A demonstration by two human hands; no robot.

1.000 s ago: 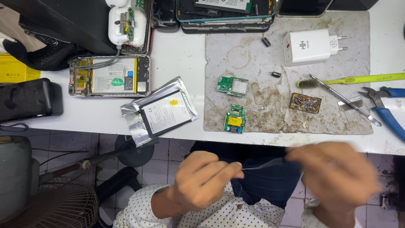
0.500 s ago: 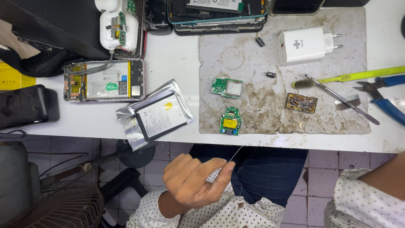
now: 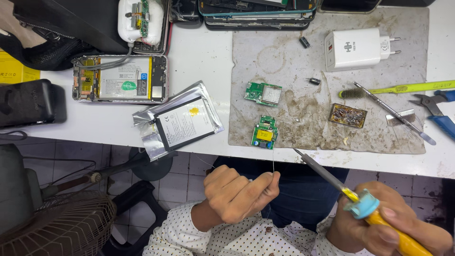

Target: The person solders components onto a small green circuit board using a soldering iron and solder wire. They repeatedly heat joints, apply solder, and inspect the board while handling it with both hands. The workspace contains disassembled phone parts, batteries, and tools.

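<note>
Solder wire stands thin and loose above your left hand, pinched between thumb and forefinger, while your right hand is wrapped tight round the soldering iron at 4 o'clock, so a small slip could bring the tip onto your fingers. Just beyond at 12 o'clock, the green circuit board lies loose on the stained grey mat and may skid under the tip. The white bench stands over a tiled floor, with a fan at 8 o'clock.
</note>
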